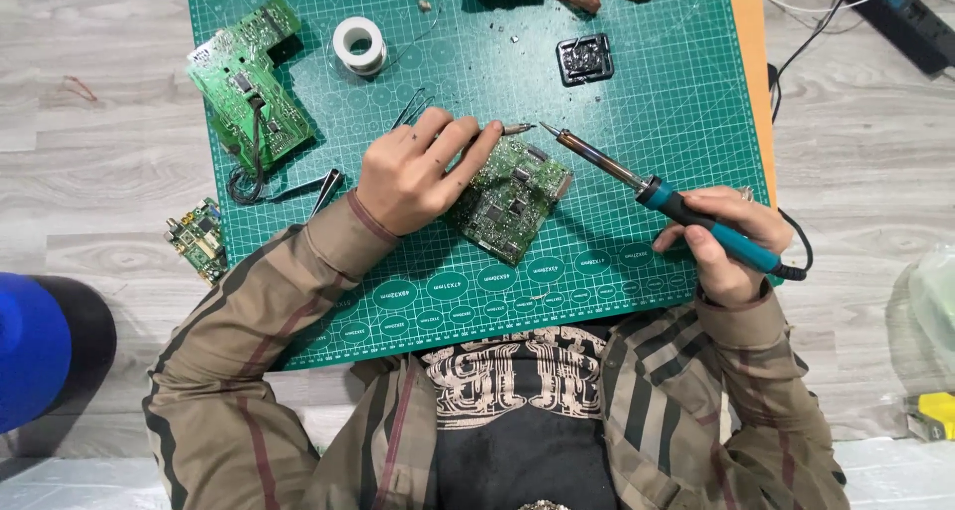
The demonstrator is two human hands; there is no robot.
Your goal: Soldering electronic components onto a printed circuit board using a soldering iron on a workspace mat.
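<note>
My left hand (418, 172) rests on a small green circuit board (512, 197) in the middle of the green cutting mat (637, 82), fingers closed around a thin pen-like metal tool (502, 129) whose tip points right. My right hand (726, 241) grips the blue handle of a soldering iron (647, 187). The iron's tip hangs just right of the board's upper edge, near the left hand's tool, not touching the board.
A larger green circuit board (244, 82) with a black cable lies at the mat's upper left, a solder spool (358, 42) beside it. A black tip-cleaner holder (584, 59) sits upper centre. Tweezers (326, 190) lie left. Another small board (199, 239) lies off the mat. A power strip (895, 12) is at top right.
</note>
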